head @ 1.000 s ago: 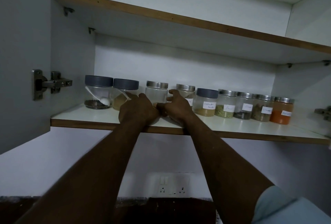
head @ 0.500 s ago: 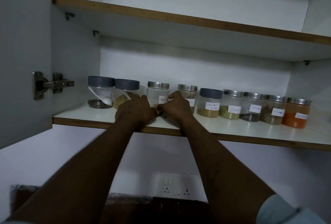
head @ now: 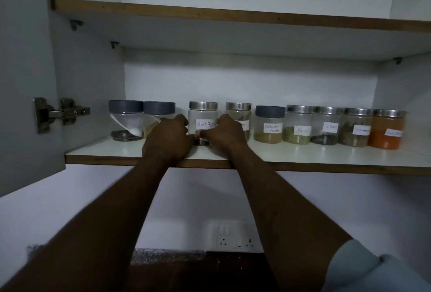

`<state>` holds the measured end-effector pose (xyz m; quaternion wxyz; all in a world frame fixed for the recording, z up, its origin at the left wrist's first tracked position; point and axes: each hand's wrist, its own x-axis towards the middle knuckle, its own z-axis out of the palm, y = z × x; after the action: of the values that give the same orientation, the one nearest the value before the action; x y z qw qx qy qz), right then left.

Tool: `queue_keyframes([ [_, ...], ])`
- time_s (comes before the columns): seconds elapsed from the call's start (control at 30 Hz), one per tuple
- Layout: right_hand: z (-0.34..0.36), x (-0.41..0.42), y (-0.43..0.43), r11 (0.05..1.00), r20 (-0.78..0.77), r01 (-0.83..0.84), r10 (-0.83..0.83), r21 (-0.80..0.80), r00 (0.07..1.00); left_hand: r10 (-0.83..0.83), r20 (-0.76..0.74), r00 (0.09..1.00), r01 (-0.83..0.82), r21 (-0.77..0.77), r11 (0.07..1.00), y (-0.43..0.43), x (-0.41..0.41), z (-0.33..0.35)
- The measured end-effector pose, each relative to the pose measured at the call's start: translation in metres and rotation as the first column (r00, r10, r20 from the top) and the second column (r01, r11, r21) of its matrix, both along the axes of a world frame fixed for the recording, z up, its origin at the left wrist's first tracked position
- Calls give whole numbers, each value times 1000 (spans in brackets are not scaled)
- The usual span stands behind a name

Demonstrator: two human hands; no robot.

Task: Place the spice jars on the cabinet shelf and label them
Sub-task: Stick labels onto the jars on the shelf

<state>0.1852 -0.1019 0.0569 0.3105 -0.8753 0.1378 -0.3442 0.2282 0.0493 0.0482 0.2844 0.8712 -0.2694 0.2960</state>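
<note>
A row of clear spice jars stands on the white cabinet shelf (head: pixel 303 155). The steel-lidded black pepper jar (head: pixel 203 114) carries a white handwritten label (head: pixel 206 124). My left hand (head: pixel 168 138) curls against its lower left side. On its lower right, my right hand (head: pixel 225 133) grips it, thumb across the front under the label. To the right stand labelled jars: one partly hidden behind my right hand (head: pixel 239 114), coriander powder (head: pixel 269 126), fennel (head: pixel 298 126), clove (head: pixel 326 127), a brown spice (head: pixel 354 128) and an orange powder (head: pixel 387 130).
Two grey-lidded jars without labels (head: pixel 126 120) (head: pixel 158 110) stand at the left end, each with a white spoon inside. The open cabinet door and its hinge (head: pixel 60 113) are at the left. An upper shelf (head: pixel 233 15) hangs overhead. A wall socket (head: pixel 233 235) sits below.
The white label now shows in full on the black pepper jar. Both hands have parted slightly and sit lower around the jar's base.
</note>
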Motion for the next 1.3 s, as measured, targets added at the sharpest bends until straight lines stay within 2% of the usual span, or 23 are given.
queue_keyframes([
  [0.2, -1, -12, 3, 1000, 24, 12, -13, 28, 1000, -75, 13, 997, 75, 41, 996, 0, 2, -1],
  [0.33, -1, -15, 3, 999, -31, 26, -25, 22, 999, -132, -62, 989, 140, 160, 977, -1, 6, 0],
  [0.57, 2, -11, 4, 995, -69, 82, -86, -49, 994, -38, -169, 985, 105, 409, 906, -9, 11, 6],
  [0.63, 2, -11, 5, 994, -69, 90, -94, -63, 993, -25, -164, 986, 89, 398, 913, -9, 8, 6],
  [0.8, -2, -11, 4, 990, 5, 133, -133, -45, 991, -83, -89, 993, 103, 257, 961, -5, 4, 2],
  [1.07, 0, -10, 4, 988, -67, 122, -129, -93, 989, -16, -145, 989, 78, 433, 898, -11, 6, 8],
  [1.3, 3, -6, 5, 989, -160, 73, -93, -130, 983, 20, -177, 984, 57, 422, 905, -15, 9, 11],
])
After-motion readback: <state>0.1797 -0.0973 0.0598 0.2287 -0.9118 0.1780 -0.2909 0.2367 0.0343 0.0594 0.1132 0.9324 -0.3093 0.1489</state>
